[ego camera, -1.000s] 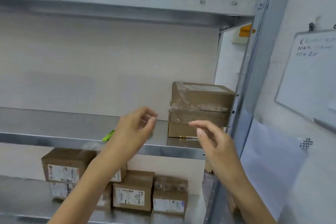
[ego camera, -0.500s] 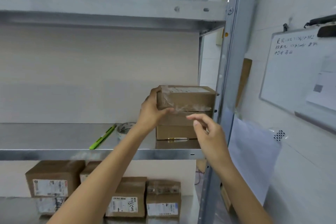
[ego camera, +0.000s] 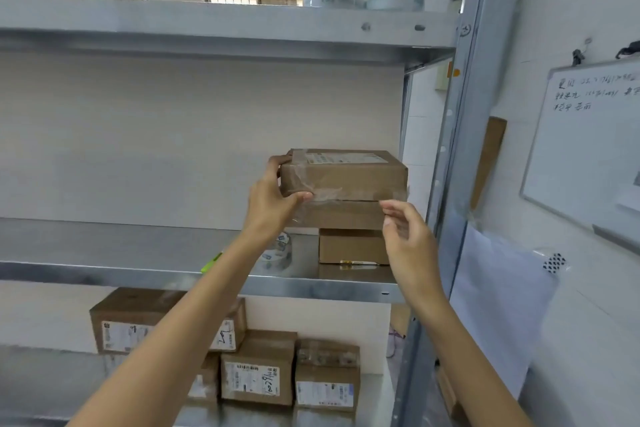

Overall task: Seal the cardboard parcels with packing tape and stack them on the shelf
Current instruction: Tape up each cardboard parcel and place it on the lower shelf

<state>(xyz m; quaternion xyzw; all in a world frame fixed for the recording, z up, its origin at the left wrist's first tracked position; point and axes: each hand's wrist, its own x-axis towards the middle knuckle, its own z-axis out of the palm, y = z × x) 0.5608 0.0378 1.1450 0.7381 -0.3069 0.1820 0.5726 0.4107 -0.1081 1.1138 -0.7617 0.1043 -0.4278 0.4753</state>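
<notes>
A taped cardboard parcel [ego camera: 346, 178] with a white label on top sits highest on a small stack at the right end of the middle shelf [ego camera: 104, 274]. My left hand [ego camera: 273, 199] grips its left end, thumb under the front edge. My right hand [ego camera: 405, 236] is open, its fingertips at the parcel's lower right front corner. More parcels [ego camera: 353, 246] lie under it. A roll of clear packing tape [ego camera: 281, 253] stands on the shelf behind my left wrist.
A green pen-like tool [ego camera: 211, 263] lies on the shelf beside my left forearm. Several labelled parcels [ego camera: 256, 378] stand on the lower shelf. The shelf's metal upright [ego camera: 450, 184] rises just right of the stack. A whiteboard [ego camera: 588, 142] hangs on the right wall.
My left hand reached in and took hold of the top parcel's left end. My right hand rose to the parcel's lower right corner. The view moved closer to the shelf.
</notes>
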